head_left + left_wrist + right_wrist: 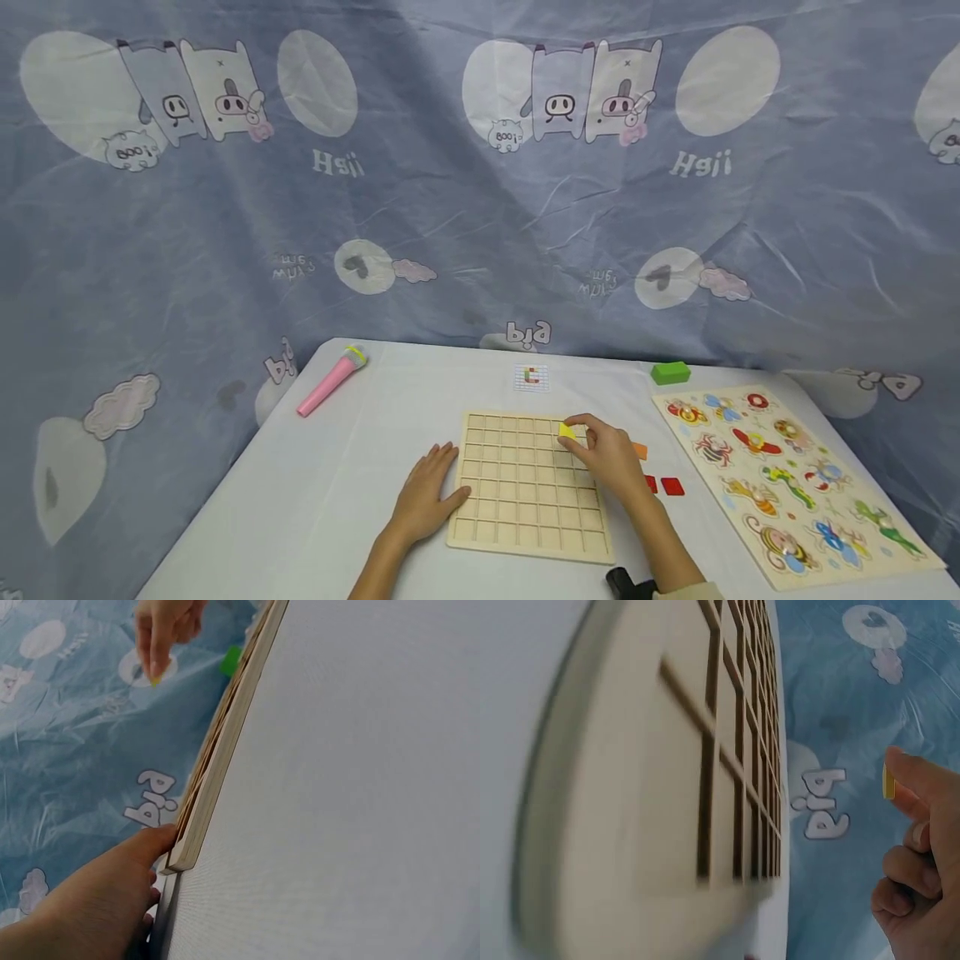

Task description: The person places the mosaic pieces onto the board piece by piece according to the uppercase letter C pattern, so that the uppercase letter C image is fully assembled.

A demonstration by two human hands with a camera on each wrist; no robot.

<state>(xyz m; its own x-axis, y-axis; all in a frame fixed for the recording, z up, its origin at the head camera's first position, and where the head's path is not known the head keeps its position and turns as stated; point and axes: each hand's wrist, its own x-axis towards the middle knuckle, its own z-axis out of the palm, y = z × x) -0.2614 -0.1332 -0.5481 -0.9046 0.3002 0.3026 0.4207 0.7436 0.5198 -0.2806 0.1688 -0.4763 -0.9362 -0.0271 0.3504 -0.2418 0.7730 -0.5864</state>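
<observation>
A pink toy microphone (333,382) lies beyond and left of the left hand (426,493), whose fingers stretch nearly straight, holding nothing, thumb touching a wooden grid board (517,492). A pattern card (531,378) lies beyond both hands' fingers. The right hand (611,457) pinches a yellow tile (566,431) above the board, thumb and forefinger just its width apart; right of those fingertips are an orange tile (641,451), red tiles (672,487) and an insect puzzle (742,467).

Blue cartoon-print backdrop (480,217) — white table (300,500)
</observation>
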